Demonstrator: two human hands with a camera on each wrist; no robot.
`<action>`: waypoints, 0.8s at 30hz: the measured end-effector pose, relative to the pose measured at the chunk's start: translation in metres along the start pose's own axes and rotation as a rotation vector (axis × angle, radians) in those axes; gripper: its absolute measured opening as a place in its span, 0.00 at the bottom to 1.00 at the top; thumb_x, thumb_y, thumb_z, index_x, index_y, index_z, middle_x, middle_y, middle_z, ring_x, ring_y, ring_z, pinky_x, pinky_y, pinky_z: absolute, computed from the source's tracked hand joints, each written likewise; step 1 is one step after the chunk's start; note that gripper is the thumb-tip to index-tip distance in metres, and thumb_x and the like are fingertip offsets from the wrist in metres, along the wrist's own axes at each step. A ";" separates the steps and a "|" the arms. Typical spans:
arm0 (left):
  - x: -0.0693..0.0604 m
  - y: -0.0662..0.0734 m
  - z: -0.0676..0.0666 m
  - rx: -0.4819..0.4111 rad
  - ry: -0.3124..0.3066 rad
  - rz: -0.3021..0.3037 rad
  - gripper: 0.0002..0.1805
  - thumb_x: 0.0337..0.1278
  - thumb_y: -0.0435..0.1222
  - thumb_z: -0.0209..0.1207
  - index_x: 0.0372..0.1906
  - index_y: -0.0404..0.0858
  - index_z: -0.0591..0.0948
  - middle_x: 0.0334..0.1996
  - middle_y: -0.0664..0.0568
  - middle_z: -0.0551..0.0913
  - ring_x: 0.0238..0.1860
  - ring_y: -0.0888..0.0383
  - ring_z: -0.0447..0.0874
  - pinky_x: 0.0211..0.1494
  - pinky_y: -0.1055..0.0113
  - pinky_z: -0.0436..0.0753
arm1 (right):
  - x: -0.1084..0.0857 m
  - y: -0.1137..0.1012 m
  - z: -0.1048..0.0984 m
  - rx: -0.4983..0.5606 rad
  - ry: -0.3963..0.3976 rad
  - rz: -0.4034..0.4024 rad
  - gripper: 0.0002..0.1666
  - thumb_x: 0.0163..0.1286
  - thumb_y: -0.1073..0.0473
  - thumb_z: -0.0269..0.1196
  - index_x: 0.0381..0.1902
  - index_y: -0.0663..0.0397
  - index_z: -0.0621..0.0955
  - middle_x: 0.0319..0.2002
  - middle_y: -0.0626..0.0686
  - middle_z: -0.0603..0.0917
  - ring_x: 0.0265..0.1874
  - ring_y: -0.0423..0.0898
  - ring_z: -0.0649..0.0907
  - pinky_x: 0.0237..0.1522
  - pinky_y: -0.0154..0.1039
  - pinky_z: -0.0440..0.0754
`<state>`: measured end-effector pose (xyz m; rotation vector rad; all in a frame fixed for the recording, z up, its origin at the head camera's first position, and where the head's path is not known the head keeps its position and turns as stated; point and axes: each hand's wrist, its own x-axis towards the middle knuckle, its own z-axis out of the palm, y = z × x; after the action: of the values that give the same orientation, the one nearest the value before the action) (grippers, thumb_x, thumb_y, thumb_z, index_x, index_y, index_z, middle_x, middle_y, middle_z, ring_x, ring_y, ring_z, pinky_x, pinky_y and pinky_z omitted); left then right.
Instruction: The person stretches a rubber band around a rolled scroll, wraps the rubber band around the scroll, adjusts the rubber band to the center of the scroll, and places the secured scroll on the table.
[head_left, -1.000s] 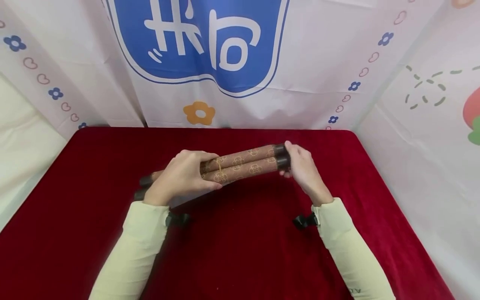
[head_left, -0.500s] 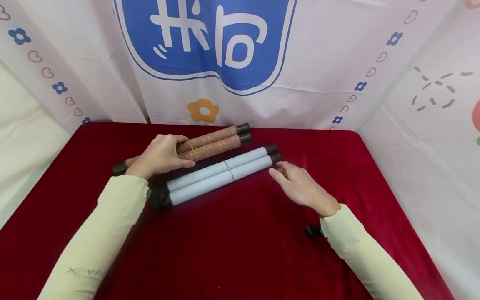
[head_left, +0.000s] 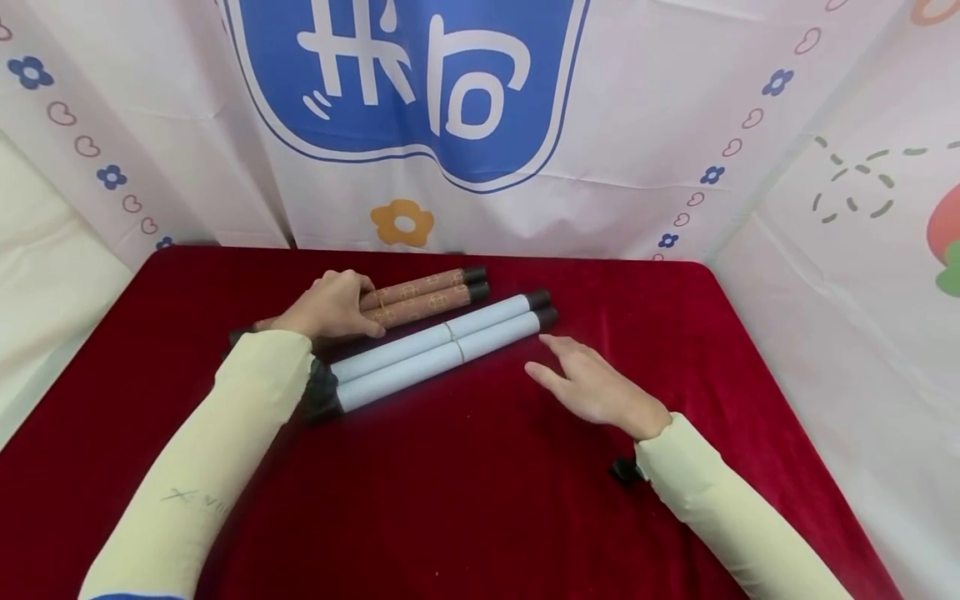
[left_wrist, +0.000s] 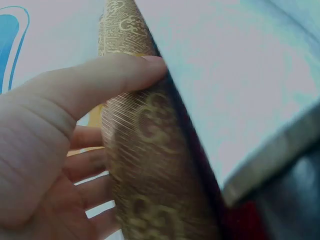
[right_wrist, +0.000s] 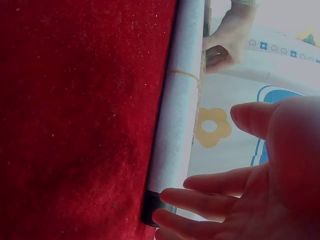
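Note:
In the head view my left hand (head_left: pixel 330 307) grips a brown scroll (head_left: pixel 420 297) with gold patterns and black end knobs, rolled into two parallel rolls. The left wrist view shows the thumb lying across the brown scroll (left_wrist: pixel 150 135), with the fingers round its far side. In front of it on the cloth lies a pale blue-white scroll (head_left: pixel 442 350), also in two rolls, with a thin cord round its middle. My left wrist and its strap cover its left end. My right hand (head_left: pixel 592 383), fingers spread and holding nothing, hovers near the right end of the pale scroll (right_wrist: pixel 175 120).
Dark red velvet cloth (head_left: pixel 465 500) covers the table. A white printed curtain (head_left: pixel 630 125) with a blue emblem hangs right behind the table's back edge, and white fabric (head_left: pixel 862 317) hangs along the right side.
Both hands held the brown scroll over the pale one. The right hand let go and drew back toward me; the left carried the brown scroll back and left, then lowered it behind the pale scroll.

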<state>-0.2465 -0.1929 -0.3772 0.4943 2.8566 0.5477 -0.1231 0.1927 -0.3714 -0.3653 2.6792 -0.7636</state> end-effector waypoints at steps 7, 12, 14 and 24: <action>0.000 0.008 0.002 0.014 -0.069 -0.048 0.42 0.54 0.46 0.75 0.67 0.25 0.75 0.51 0.36 0.85 0.46 0.45 0.82 0.54 0.48 0.84 | 0.004 -0.001 -0.002 -0.057 0.009 -0.020 0.47 0.81 0.39 0.55 0.83 0.63 0.57 0.83 0.63 0.61 0.83 0.63 0.59 0.83 0.62 0.56; -0.017 0.022 -0.002 0.078 -0.078 -0.025 0.47 0.64 0.49 0.67 0.75 0.22 0.64 0.70 0.28 0.74 0.69 0.35 0.76 0.73 0.37 0.75 | 0.005 0.000 -0.002 -0.153 0.048 -0.031 0.48 0.81 0.40 0.55 0.84 0.64 0.56 0.83 0.64 0.59 0.83 0.64 0.58 0.83 0.63 0.55; -0.027 0.028 -0.004 0.107 -0.070 -0.008 0.48 0.67 0.51 0.64 0.77 0.21 0.61 0.75 0.27 0.68 0.76 0.32 0.68 0.77 0.36 0.69 | 0.005 0.002 -0.002 -0.204 0.068 -0.033 0.48 0.81 0.40 0.55 0.83 0.65 0.55 0.83 0.64 0.59 0.83 0.65 0.58 0.83 0.63 0.55; -0.090 0.036 0.000 0.174 0.012 0.001 0.56 0.70 0.67 0.54 0.82 0.28 0.56 0.83 0.30 0.53 0.83 0.30 0.49 0.82 0.28 0.50 | -0.002 0.015 -0.001 -0.303 0.105 0.010 0.52 0.80 0.36 0.55 0.85 0.62 0.53 0.85 0.64 0.53 0.85 0.68 0.50 0.83 0.69 0.47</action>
<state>-0.1524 -0.1935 -0.3521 0.5221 2.9303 0.3038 -0.1238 0.2060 -0.3777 -0.3938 2.8979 -0.3817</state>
